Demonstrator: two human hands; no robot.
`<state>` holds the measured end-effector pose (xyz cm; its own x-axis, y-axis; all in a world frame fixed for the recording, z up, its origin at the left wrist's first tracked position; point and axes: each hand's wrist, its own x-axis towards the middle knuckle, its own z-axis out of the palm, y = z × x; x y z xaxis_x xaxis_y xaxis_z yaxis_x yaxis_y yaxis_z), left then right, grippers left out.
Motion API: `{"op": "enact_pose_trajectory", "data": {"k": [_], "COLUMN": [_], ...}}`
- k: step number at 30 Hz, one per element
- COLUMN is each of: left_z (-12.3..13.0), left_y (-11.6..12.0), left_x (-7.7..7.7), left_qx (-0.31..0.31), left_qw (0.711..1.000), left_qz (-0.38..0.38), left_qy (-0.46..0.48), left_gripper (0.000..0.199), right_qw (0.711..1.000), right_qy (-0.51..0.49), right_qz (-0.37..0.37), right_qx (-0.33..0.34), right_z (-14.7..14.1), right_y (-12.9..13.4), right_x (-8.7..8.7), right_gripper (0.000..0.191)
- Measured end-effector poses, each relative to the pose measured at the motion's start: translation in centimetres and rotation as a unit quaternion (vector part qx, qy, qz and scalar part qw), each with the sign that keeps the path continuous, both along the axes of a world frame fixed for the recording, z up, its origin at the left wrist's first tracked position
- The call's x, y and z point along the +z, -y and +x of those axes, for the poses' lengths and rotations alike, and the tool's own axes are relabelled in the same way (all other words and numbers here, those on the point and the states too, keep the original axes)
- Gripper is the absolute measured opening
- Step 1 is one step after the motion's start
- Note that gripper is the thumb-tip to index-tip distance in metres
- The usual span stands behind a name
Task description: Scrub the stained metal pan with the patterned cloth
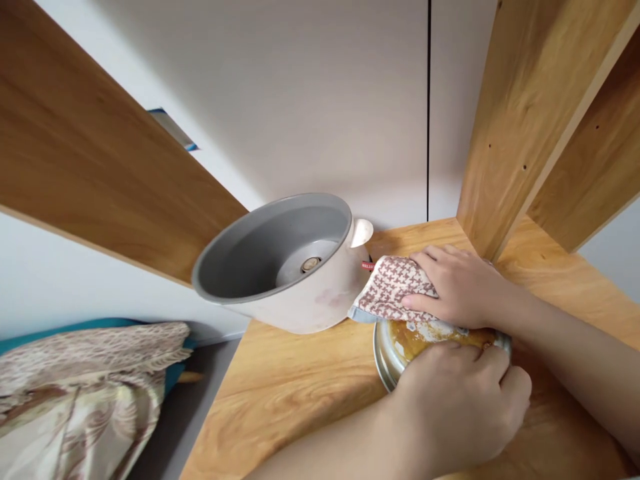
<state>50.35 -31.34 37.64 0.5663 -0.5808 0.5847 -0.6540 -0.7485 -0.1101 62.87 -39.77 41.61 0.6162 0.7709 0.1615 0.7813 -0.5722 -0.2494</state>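
Observation:
A round metal lid or dish (pixel 385 353) with brown and whitish stains lies on the wooden surface (pixel 280 373). My left hand (pixel 465 400) has its fingers curled over the near side of it. On the far side my right hand (pixel 455 283) presses a brown-and-white patterned cloth (pixel 393 287) against it, the fingers folded over the cloth. A red tag sticks out of the cloth's left end. To the left of the cloth a large white pot (pixel 310 300) with a grey inside stands with its open top showing; a round piece sits at its bottom.
Wooden uprights rise at the left (pixel 100 133) and the right (pixel 540 120). A pale wall or panel (pixel 325 100) with a dark vertical seam is behind the pot. At lower left, patterned fabric (pixel 90 400) covers a teal seat (pixel 95 325).

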Motion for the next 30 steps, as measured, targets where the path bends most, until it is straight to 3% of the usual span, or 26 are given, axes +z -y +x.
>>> {"op": "enact_pose_trajectory", "data": {"k": [8,18,24,30], "left_z": [0.2,0.2,0.4,0.3], "left_y": [0.0,0.0,-0.1,0.2], "left_x": [-0.2,-0.3,-0.2,-0.7], "left_qx": [-0.003,-0.003,-0.015,-0.024], "left_qw": [1.0,1.0,0.999,0.995], "left_qz": [-0.01,0.013,0.008,0.036], "left_qy": [0.006,0.013,0.029,0.088], "left_gripper": [0.021,0.03,0.028,0.031], "right_qw": [1.0,0.998,0.999,0.998], "right_qy": [-0.017,-0.005,0.025,0.036], "right_qz": [-0.006,-0.042,-0.03,-0.019], "right_qx": [-0.009,-0.057,-0.018,0.057], "right_z": [0.1,0.0,-0.5,-2.3], "right_y": [-0.1,-0.2,0.1,0.4], "right_x": [0.1,0.5,0.1,0.3], "right_gripper": [0.063,0.052,0.055,0.078]}}
